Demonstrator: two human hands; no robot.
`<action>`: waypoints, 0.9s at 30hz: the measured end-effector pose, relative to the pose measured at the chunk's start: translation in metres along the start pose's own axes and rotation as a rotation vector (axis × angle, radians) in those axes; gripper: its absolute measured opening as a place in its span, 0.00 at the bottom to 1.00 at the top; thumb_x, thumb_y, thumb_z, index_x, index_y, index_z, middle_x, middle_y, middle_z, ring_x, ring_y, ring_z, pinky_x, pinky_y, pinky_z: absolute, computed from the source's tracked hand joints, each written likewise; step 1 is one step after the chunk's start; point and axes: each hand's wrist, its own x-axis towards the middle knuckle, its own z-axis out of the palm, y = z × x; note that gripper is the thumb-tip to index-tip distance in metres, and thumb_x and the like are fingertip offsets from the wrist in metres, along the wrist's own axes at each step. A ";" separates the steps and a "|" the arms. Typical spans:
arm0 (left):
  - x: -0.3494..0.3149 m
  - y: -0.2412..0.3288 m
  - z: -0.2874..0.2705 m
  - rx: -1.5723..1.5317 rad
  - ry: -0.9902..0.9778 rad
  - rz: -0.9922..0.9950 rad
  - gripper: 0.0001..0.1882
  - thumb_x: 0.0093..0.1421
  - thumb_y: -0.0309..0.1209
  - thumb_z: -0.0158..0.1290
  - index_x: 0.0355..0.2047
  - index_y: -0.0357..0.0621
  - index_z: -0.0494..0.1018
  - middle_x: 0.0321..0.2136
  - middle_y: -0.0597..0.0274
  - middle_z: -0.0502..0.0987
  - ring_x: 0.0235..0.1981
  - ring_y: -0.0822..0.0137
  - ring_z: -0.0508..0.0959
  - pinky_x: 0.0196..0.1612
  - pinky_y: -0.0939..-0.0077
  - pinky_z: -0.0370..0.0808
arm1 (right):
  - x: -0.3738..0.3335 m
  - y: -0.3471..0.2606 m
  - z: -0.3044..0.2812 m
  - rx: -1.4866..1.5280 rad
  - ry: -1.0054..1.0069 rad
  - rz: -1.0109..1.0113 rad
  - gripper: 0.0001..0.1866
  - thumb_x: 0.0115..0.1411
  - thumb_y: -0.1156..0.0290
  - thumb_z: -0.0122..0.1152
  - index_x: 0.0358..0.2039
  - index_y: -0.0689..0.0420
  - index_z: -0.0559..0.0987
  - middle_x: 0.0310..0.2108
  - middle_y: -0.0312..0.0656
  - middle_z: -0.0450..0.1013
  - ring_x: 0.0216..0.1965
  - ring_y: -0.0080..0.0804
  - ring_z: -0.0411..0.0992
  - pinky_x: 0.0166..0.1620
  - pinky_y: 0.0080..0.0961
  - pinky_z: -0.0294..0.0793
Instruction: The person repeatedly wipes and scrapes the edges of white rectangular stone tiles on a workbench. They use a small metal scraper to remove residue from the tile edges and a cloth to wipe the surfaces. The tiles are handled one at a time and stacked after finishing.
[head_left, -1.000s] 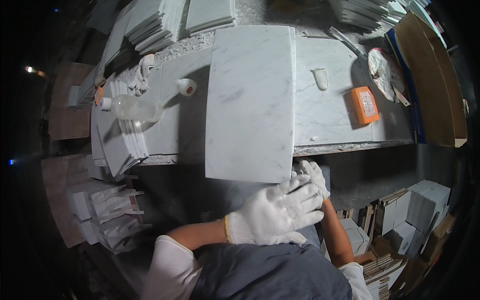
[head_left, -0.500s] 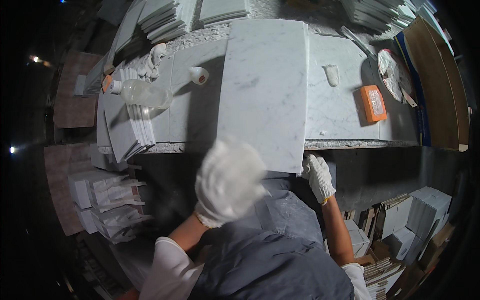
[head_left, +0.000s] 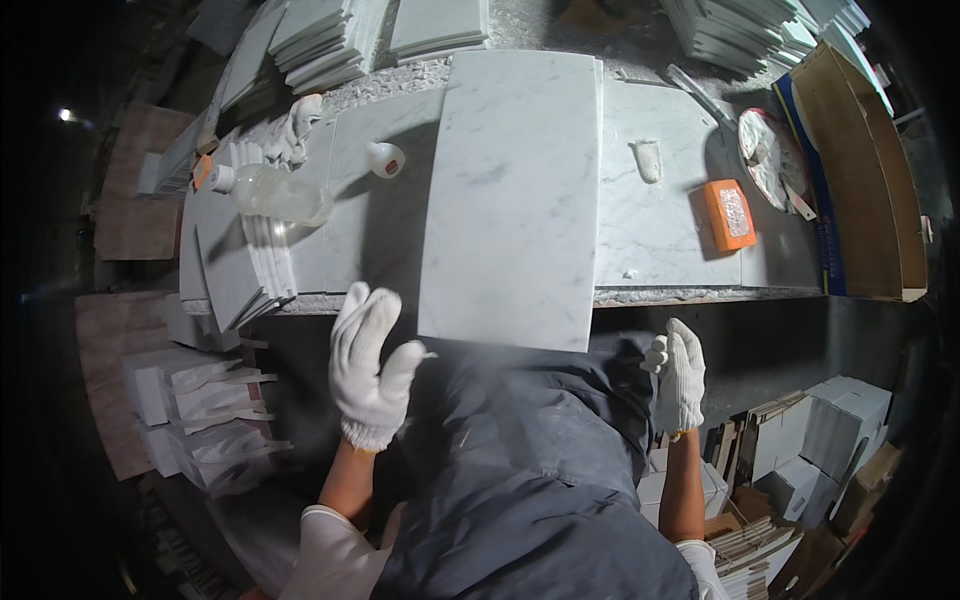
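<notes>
A long pale marble slab [head_left: 510, 200] with grey veins lies across the worktable, its near end jutting over the front edge toward my lap. A second slab edge seems to show along its right side. Left of the slab's near end, my left hand [head_left: 372, 370], in a white knit glove, is raised with fingers and thumb apart, holding nothing. My right hand [head_left: 682, 375], gloved alike, hovers to the right of the slab, apart from it. Its longer fingers point forward while the thumb side is bent in; no held thing can be made out.
On the table are a clear bottle [head_left: 275, 195], a small white bottle [head_left: 384, 160], a rag [head_left: 297, 130], an orange block [head_left: 729, 215], a round dish [head_left: 765, 150] of white paste and an open cardboard box [head_left: 860, 170]. Stacked tiles [head_left: 325, 40] stand behind; white cartons [head_left: 845, 425] sit lower right.
My left hand has moved left from beside the slab's near end and spread its fingers. My right hand has drawn away from the slab's near right corner, rightward. The view has shifted slightly.
</notes>
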 end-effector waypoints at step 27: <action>-0.048 -0.068 0.136 0.188 -0.017 -0.032 0.29 0.61 0.40 0.61 0.58 0.34 0.73 0.54 0.46 0.78 0.55 0.48 0.79 0.55 0.60 0.79 | 0.029 -0.012 0.124 -0.975 -0.063 -1.350 0.29 0.49 0.79 0.64 0.55 0.64 0.77 0.50 0.53 0.78 0.52 0.57 0.76 0.60 0.49 0.73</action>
